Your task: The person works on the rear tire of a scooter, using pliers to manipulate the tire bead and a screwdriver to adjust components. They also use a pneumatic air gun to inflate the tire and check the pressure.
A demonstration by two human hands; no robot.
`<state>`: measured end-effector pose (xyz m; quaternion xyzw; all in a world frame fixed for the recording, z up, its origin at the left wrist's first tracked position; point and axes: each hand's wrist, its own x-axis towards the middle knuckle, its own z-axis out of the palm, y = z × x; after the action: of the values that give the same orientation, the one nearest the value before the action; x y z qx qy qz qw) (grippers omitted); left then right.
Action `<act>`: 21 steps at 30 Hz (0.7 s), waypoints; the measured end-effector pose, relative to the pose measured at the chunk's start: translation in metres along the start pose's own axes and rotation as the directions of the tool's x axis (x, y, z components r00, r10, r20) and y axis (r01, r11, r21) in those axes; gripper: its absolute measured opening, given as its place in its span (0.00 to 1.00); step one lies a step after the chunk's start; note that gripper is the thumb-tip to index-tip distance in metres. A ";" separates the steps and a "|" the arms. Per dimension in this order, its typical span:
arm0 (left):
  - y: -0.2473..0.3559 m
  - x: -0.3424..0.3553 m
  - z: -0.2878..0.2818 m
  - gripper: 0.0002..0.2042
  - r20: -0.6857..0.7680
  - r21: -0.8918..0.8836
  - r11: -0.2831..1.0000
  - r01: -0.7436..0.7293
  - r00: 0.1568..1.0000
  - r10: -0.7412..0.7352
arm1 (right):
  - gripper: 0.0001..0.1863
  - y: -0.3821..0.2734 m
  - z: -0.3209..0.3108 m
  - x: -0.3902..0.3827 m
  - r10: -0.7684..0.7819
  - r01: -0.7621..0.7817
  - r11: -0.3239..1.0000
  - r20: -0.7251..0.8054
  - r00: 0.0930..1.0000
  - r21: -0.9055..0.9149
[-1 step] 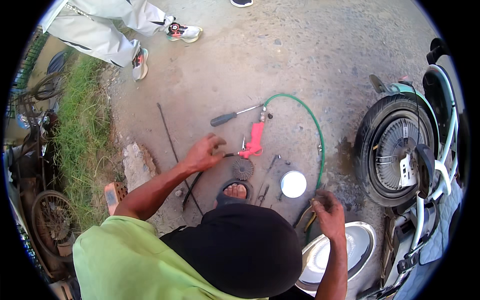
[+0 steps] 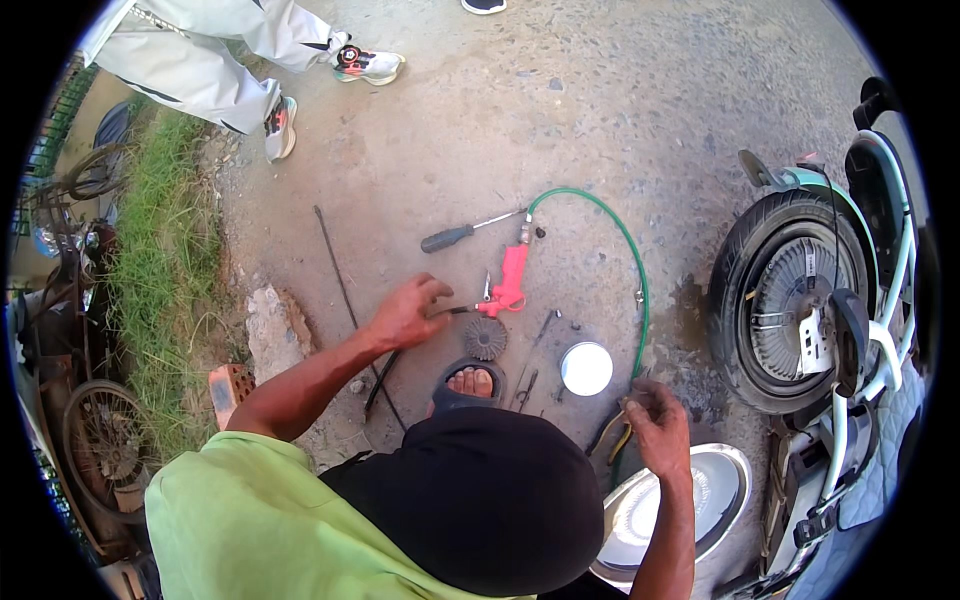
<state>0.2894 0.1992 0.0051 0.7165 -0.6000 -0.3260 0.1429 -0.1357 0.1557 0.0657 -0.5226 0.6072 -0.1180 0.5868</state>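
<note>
My left hand [image 2: 410, 310] hangs with fingers spread and slightly bent beside a black hose [image 2: 390, 365], left of a pink air gun [image 2: 513, 270] joined to a green hose [image 2: 610, 208]. My right hand [image 2: 658, 425] has curled fingers beside yellow-and-black pliers [image 2: 612, 435] and the green hose; what they hold is unclear. A grey finned disc [image 2: 487, 338] lies above my sandalled foot [image 2: 470, 380]. Around them lie a screwdriver [image 2: 448, 238], thin rods [image 2: 330, 250] and a white round disc [image 2: 586, 368]. A black head covering [image 2: 500, 500] hides the ground at lower middle.
A two-wheeler with a large hub wheel [image 2: 790, 300] stands at right, beside a silver tray [image 2: 730, 470]. Grass [image 2: 160, 250], broken concrete [image 2: 275, 330], a brick [image 2: 230, 390] and cycle parts [image 2: 105, 450] line the left. A person's legs in white trousers [image 2: 200, 70] are at upper left.
</note>
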 end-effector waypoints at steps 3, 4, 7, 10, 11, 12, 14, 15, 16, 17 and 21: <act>-0.004 -0.005 0.014 0.14 0.029 -0.002 1.000 -0.023 0.999 0.023 | 0.20 -0.001 0.000 0.002 -0.018 0.019 1.000 -0.018 1.000 0.015; 0.002 0.000 0.022 0.13 0.021 -0.087 0.996 -0.007 1.000 0.009 | 0.20 0.000 -0.001 0.000 -0.017 0.018 0.999 -0.027 0.999 0.026; 0.016 0.020 0.023 0.11 0.053 -0.203 0.979 -0.011 0.998 0.022 | 0.13 0.002 -0.006 -0.004 -0.031 0.031 1.000 0.000 1.000 0.002; 0.034 0.044 0.015 0.09 0.048 -0.245 0.968 -0.053 0.997 0.067 | 0.11 -0.024 -0.029 -0.022 0.131 -0.131 0.991 0.111 0.985 -0.001; 0.040 0.054 0.019 0.08 0.052 -0.267 0.961 -0.071 0.995 0.088 | 0.11 -0.028 -0.041 -0.034 0.109 -0.105 0.993 0.101 0.989 -0.048; 0.041 0.061 0.019 0.08 0.009 -0.208 0.968 -0.142 0.989 0.147 | 0.11 -0.034 -0.051 -0.048 0.094 -0.085 0.992 0.092 0.991 -0.093; 0.036 0.074 0.029 0.08 -0.020 -0.163 0.960 -0.227 0.974 0.227 | 0.10 -0.043 -0.070 -0.091 0.121 -0.113 0.984 0.056 0.991 -0.135; 0.033 0.074 0.028 0.08 -0.001 -0.203 0.963 -0.179 0.983 0.183 | 0.10 -0.043 -0.075 -0.115 0.067 -0.063 0.991 0.032 0.997 -0.116; 0.030 0.072 0.026 0.08 0.018 -0.265 0.957 -0.115 0.992 0.124 | 0.09 -0.050 -0.079 -0.139 0.040 -0.033 0.988 0.044 0.998 -0.150; 0.027 0.074 0.027 0.08 0.050 -0.337 0.940 -0.059 0.996 0.081 | 0.09 -0.054 -0.077 -0.163 0.011 -0.009 0.998 0.026 1.000 -0.060; 0.067 0.093 0.030 0.06 0.180 -0.484 0.874 -0.041 0.973 0.145 | 0.12 -0.028 -0.062 -0.222 -0.011 -0.001 0.993 0.098 0.995 0.121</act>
<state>0.2251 0.0997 -0.0051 0.5906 -0.5467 -0.5305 0.2662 -0.2257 0.2863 0.2353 -0.4929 0.5681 -0.1302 0.6461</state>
